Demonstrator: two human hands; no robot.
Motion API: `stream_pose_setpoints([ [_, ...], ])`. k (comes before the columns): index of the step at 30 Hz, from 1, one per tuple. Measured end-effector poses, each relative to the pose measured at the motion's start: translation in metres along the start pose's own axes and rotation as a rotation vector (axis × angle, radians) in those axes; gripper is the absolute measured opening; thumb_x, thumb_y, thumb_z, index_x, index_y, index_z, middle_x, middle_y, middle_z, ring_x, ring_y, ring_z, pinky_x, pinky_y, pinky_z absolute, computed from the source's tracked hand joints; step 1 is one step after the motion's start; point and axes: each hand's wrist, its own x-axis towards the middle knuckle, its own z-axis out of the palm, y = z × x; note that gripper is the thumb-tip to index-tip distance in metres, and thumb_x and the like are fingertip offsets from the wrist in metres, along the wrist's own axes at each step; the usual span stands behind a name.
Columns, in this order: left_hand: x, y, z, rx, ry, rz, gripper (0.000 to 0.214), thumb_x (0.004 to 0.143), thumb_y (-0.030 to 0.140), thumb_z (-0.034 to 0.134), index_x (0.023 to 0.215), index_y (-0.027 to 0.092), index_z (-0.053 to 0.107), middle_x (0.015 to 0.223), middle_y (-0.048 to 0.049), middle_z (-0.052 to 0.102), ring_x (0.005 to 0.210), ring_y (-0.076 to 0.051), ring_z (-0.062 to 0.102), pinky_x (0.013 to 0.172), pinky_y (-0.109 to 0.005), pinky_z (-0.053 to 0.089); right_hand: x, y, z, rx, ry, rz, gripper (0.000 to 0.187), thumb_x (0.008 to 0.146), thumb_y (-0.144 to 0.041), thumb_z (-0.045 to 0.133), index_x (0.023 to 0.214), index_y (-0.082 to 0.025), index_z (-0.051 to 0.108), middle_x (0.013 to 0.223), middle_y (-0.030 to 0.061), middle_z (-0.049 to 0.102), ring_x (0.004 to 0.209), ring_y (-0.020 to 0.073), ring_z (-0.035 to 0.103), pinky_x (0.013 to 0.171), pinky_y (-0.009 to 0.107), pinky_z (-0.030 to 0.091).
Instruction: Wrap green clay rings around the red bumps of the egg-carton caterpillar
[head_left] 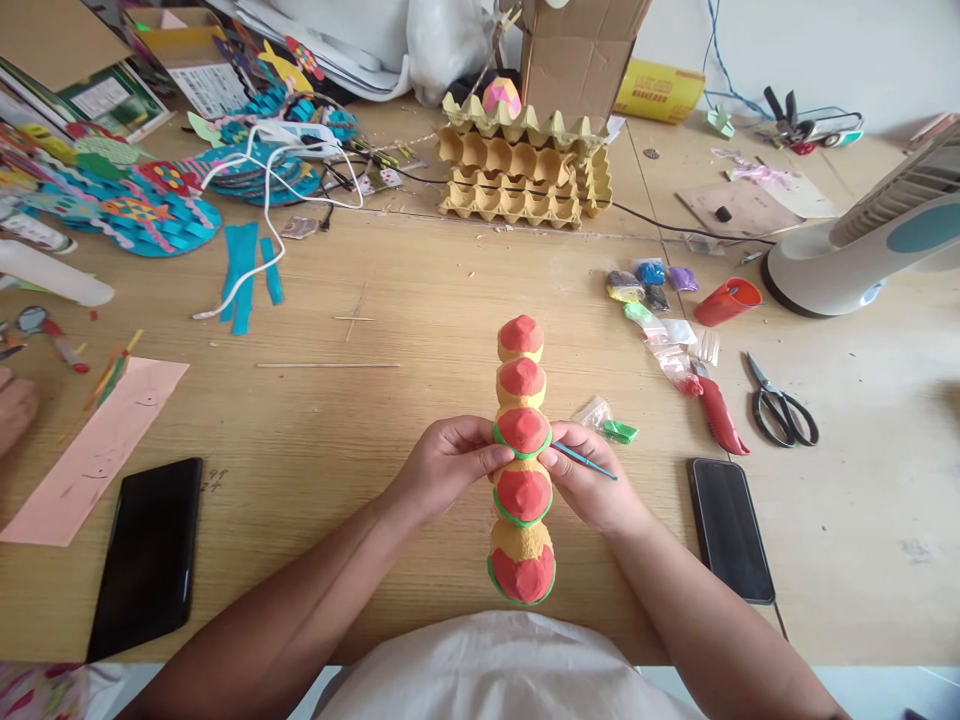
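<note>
Upright before me is an egg carton strip (pixel 523 535), a single row of several yellow cups. Red clay (pixel 523 495) caps each cup, and green clay edging (pixel 523 521) runs under the nearer three. My left hand (pixel 450 462) pinches the strip's left side at the middle cup, thumb and fingers closed on it. From the other side my right hand (pixel 589 478) grips the same cup between thumb and fingers. A thin blue tool (pixel 585 460) also lies in my right hand, its end pointing right. Just beyond that hand is a green clay packet (pixel 619 431).
Right: clay packets (pixel 651 272), a red cup (pixel 727 300), a red-handled tool (pixel 721 412), scissors (pixel 782 402), a phone (pixel 731 530) and a fan (pixel 847 260). Left: a black tablet (pixel 146 550), pink paper (pixel 101 450) and another person's hand (pixel 15 408). Egg cartons (pixel 517 160) stand behind.
</note>
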Motion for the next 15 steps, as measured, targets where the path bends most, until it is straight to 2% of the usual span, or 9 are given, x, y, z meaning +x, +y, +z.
stream_pose_setpoints([
  [5, 0.0006, -0.0005, 0.0, -0.089, -0.088, 0.022, 0.026, 0.085, 0.04, 0.082, 0.098, 0.018, 0.083, 0.087, -0.0076, 0.077, 0.083, -0.02, 0.068, 0.076, -0.032, 0.053, 0.0001, 0.0004, -0.0003, 0.023, 0.018, -0.007, 0.015, 0.083, -0.034, 0.087, 0.093, -0.026, 0.081, 0.089, -0.0012, 0.078, 0.08, 0.012, 0.069, 0.078, 0.023, 0.057],
  [8, 0.0004, -0.0012, 0.0002, -0.109, -0.073, 0.031, 0.025, 0.087, 0.04, 0.08, 0.098, 0.018, 0.083, 0.086, -0.007, 0.077, 0.078, -0.018, 0.065, 0.071, -0.029, 0.05, 0.0002, 0.0004, -0.0001, 0.035, 0.008, 0.0, 0.013, 0.084, -0.034, 0.087, 0.094, -0.027, 0.081, 0.09, -0.0019, 0.078, 0.079, 0.0111, 0.069, 0.078, 0.022, 0.056],
  [15, -0.0007, -0.0035, 0.0009, -0.107, -0.048, 0.052, 0.025, 0.087, 0.041, 0.08, 0.09, 0.016, 0.082, 0.08, -0.0063, 0.074, 0.076, -0.017, 0.062, 0.072, -0.031, 0.049, 0.0, -0.0043, 0.0024, -0.058, -0.037, -0.053, 0.011, 0.088, -0.033, 0.083, 0.095, -0.025, 0.081, 0.087, 0.0, 0.077, 0.08, 0.014, 0.069, 0.08, 0.027, 0.056],
])
